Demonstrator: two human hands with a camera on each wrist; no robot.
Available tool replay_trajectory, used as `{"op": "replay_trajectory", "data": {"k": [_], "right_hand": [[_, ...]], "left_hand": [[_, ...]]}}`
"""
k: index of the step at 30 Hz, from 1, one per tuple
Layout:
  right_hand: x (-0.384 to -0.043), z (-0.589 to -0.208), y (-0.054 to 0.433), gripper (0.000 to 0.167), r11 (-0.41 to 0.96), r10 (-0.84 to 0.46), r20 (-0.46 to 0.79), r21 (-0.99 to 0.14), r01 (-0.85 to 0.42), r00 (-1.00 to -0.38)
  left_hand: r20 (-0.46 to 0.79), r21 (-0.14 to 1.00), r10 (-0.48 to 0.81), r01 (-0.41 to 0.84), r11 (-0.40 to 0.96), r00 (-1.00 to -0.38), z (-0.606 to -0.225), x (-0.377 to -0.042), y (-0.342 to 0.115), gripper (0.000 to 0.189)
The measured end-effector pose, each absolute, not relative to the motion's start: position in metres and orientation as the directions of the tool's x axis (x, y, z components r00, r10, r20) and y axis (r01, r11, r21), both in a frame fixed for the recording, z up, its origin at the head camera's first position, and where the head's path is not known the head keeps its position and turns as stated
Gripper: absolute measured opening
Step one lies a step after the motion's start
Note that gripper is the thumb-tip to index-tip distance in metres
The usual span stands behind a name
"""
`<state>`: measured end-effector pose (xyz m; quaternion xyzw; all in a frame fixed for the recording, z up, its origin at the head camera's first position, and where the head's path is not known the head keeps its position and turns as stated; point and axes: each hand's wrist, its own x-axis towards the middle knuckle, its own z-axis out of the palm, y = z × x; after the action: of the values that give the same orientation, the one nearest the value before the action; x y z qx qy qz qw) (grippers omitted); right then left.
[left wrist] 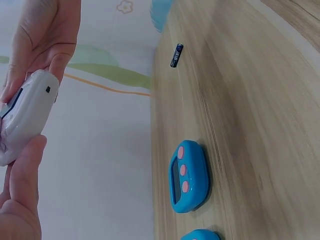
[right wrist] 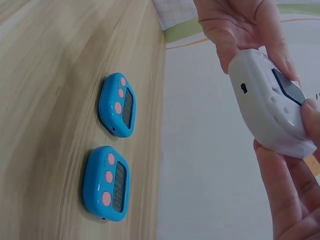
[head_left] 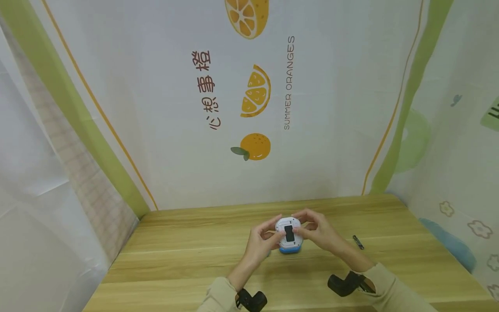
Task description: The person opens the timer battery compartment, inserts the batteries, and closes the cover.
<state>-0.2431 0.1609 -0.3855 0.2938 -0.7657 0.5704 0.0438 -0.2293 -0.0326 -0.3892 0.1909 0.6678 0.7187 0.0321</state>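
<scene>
Both hands hold a white digital timer (head_left: pixel 289 230) above the table, its back with a dark rectangular strip turned toward the head camera. My left hand (head_left: pixel 260 239) grips its left side, thumb on the back. On the other side my right hand (head_left: pixel 321 232) pinches it, thumb near the strip. The timer's front face is hidden. Below on the table lie two blue timers with pink buttons, one (right wrist: pixel 117 105) beside the other (right wrist: pixel 106 183). In the head view one blue timer (head_left: pixel 290 250) shows under the white one; the left hand mostly covers the other.
A small dark AAA-size battery (head_left: pixel 358 242) lies on the wooden table (head_left: pixel 187 251), right of the hands. A white curtain (head_left: pixel 163 108) with printed oranges hangs behind the table's far edge. More printed cloth (head_left: pixel 460 182) hangs at the right side.
</scene>
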Motion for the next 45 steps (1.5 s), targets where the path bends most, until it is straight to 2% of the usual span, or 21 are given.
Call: {"op": "replay_trajectory", "data": {"k": [9, 19, 31, 45], "right_hand": [[-0.241, -0.388, 0.164, 0.033, 0.148, -0.417, 0.321, -0.899, -0.412, -0.850], [-0.241, -0.393, 0.167, 0.038, 0.119, -0.419, 0.215, -0.950, -0.288, -0.882], [-0.236, -0.393, 0.173, 0.046, 0.123, -0.429, 0.181, -0.959, -0.255, -0.885], [-0.237, -0.385, 0.179, 0.032, 0.207, -0.318, 0.181, -0.945, -0.254, -0.931]], "left_hand": [[0.216, 0.976, 0.329, 0.210, -0.052, -0.919, -0.376, -0.218, -0.034, 0.041], [0.194, 0.981, 0.338, 0.178, -0.078, -0.921, -0.387, -0.224, -0.035, 0.043], [0.192, 0.981, 0.350, 0.178, -0.072, -0.917, -0.404, -0.234, -0.035, 0.045], [0.209, 0.978, 0.331, 0.192, -0.084, -0.920, -0.401, -0.231, -0.039, 0.046]]}}
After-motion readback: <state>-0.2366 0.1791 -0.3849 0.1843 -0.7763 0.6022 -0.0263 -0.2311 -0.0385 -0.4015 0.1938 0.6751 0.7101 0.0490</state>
